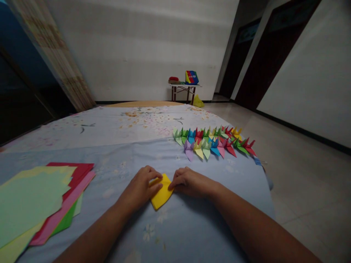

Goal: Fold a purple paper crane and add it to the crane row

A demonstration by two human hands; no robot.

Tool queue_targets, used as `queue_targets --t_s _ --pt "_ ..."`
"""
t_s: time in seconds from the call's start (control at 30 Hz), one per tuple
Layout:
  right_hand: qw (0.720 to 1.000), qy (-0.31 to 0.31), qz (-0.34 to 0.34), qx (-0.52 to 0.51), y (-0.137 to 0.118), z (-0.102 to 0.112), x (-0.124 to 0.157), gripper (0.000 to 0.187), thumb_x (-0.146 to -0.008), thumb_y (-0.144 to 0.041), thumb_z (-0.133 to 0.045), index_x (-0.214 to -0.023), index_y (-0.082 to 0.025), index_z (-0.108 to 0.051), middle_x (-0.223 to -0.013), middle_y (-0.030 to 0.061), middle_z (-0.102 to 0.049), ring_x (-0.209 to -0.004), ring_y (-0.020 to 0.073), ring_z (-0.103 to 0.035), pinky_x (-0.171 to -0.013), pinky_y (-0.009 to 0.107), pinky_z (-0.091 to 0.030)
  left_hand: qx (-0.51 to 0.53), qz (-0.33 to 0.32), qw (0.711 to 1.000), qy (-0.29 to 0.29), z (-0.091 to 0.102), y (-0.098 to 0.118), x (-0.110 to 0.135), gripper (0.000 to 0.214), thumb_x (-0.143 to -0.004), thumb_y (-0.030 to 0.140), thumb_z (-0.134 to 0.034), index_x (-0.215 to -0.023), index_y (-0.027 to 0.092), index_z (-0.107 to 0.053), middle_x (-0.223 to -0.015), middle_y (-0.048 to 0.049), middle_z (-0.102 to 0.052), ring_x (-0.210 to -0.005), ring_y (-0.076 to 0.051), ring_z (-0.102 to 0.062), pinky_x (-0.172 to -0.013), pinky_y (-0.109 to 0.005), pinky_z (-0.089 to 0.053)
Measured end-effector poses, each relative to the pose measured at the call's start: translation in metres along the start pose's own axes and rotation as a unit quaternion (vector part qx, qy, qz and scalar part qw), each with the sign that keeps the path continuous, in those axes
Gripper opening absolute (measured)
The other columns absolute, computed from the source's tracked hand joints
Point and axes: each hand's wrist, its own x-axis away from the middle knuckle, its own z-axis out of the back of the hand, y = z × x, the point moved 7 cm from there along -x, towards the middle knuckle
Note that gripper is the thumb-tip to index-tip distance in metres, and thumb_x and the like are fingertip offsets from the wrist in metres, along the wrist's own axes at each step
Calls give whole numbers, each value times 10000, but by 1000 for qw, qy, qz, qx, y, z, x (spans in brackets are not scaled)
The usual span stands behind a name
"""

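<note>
A small folded piece of yellow paper [162, 194] lies on the blue flowered cloth between my hands. My left hand [142, 187] grips its left edge, thumb and fingers closing on the paper. At its right edge, the thumb and forefinger of my right hand [189, 181] pinch the paper, the other fingers curled in. Beyond my right hand stand rows of folded paper cranes [207, 148] in red, green, blue, yellow, pink and purple.
A stack of coloured paper sheets [30, 201], pale green on top, lies at the left. The tablecloth [131, 124] covers a round table. Against the far wall a small side table [183, 86] bears a colourful bag [191, 77]. Floor [301, 175] shows at the right.
</note>
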Motion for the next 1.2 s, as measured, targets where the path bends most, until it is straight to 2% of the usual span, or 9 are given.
queue_targets --t_s 0.17,0.4,0.6,0.93,1.13,1.2 --pt "999 7 -11 -34 2 2 -1 168 -810 -235 -615 -951 -198 -697 -834 43 -631 -802 142 -565 -772 262 -405 6 -10 997 -72 -3 -2 0 200 -783 307 -524 -894 246 -678 -903 -33 -583 -873 -205 -553 -800 -316 -417" --pt "993 25 -46 -109 12 10 1 157 -818 -270 -605 -896 -182 -709 -772 29 -622 -746 134 -570 -690 235 -419 10 -12 994 -106 -9 4 6 284 -761 355 -574 -1010 234 -638 -964 -40 -560 -880 -202 -549 -801 -307 -412" --pt "997 24 -56 -57 8 5 -2 177 -838 -301 -589 -938 -212 -704 -796 30 -636 -804 145 -561 -765 276 -374 -2 -13 991 -134 -9 9 9 410 -694 372 -646 -1081 246 -599 -1023 -35 -532 -952 -214 -525 -854 -318 -395" --pt "993 55 -106 2 9 -2 -10 125 -785 -329 -657 -858 -235 -695 -802 8 -647 -855 160 -552 -816 328 -297 -66 -36 987 -141 -9 14 11 395 -689 363 -670 -1060 266 -574 -1030 -22 -528 -987 -214 -481 -866 -325 -370" --pt "992 65 -112 7 12 -5 -10 115 -764 -322 -681 -836 -233 -677 -782 -6 -636 -837 153 -545 -793 320 -281 -118 -71 985 -99 -5 23 11 325 -674 318 -703 -972 241 -600 -1012 -27 -548 -965 -230 -470 -860 -374 -330" --pt "992 68 -107 8 13 -7 -10 110 -765 -321 -680 -828 -232 -671 -781 -11 -634 -835 150 -543 -789 315 -276 -102 -86 984 -121 -6 28 13 284 -710 282 -672 -987 271 -613 -1008 -16 -552 -963 -218 -475 -857 -361 -330"
